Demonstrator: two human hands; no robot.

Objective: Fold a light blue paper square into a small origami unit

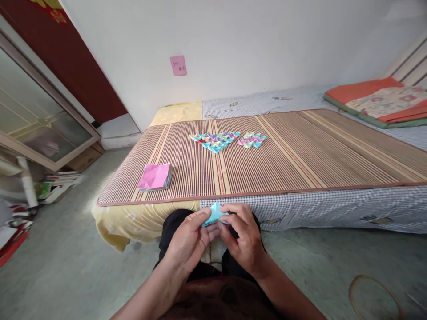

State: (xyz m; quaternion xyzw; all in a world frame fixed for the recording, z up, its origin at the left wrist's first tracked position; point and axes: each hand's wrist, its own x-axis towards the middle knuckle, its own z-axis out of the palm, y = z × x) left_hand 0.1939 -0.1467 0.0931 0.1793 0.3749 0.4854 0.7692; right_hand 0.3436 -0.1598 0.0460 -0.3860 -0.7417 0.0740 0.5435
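Note:
Between my hands, above my lap, is a light blue folded paper (214,214) with a pointed top. My left hand (191,235) pinches its left side, thumb on top and fingers underneath. The fingers of my right hand (243,235) press on its right side. Ahead on the bamboo mat (187,178) stands a large group of small folded paper boats (216,141) in several colours, arranged in rows. A smaller group of folded paper boats (252,139) sits just to its right. To the left lies a stack of square paper (154,177) with a pink sheet on top.
The mat covers a bed with a checked sheet (316,209) and a yellow cloth (143,222). A folded orange quilt (376,100) lies at the far right. A pink note (178,65) hangs on the wall. Papers and books (55,184) lie on the floor at left.

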